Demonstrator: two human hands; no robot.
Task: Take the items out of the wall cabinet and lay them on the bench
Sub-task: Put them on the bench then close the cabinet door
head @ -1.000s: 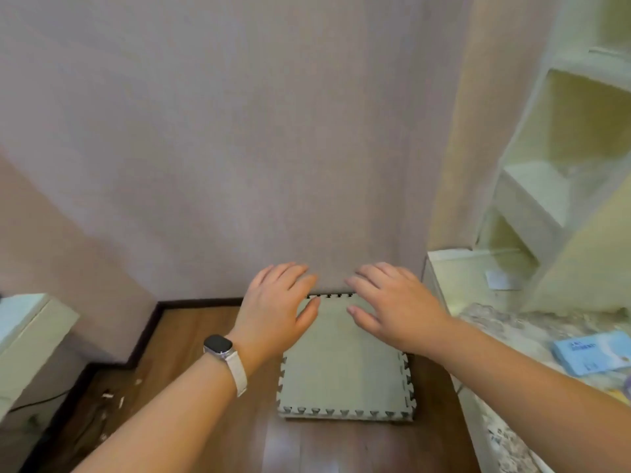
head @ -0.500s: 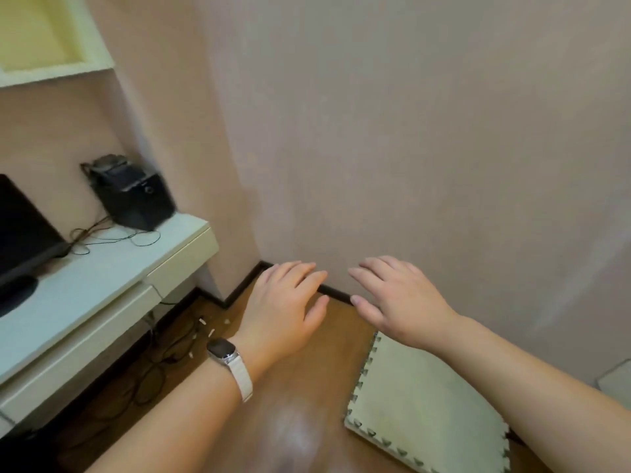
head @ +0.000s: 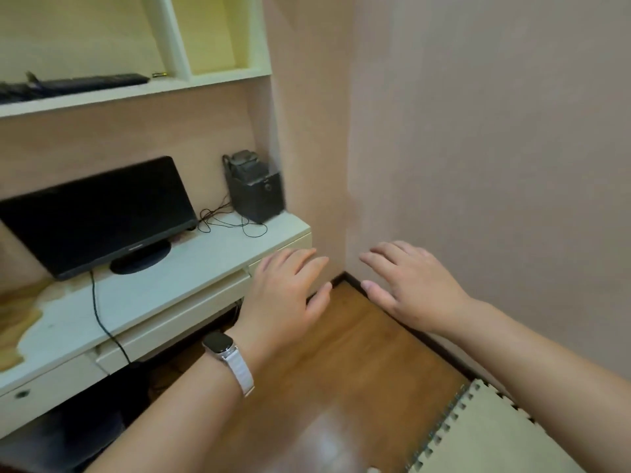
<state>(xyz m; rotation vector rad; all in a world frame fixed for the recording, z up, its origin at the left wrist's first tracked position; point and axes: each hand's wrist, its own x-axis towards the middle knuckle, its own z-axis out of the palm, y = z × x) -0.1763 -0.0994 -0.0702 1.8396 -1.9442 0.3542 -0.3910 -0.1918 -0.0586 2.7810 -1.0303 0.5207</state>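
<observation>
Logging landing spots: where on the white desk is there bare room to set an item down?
Bare strip along the desk front edge, between the monitor stand and the left hand, crossed only by one black cord. Crowded behind: monitor, black box, loose wires.

Faced a room corner, with a desk along the wall at left. Found a monitor on the desk, a speaker to its right at the far end, cables between them. Saw a shelf unit above, a keyboard on its lower board. Held left hand and right hand side by side, apart, above the floor. Noted a mat on the floor at lower right, beside the wall.
</observation>
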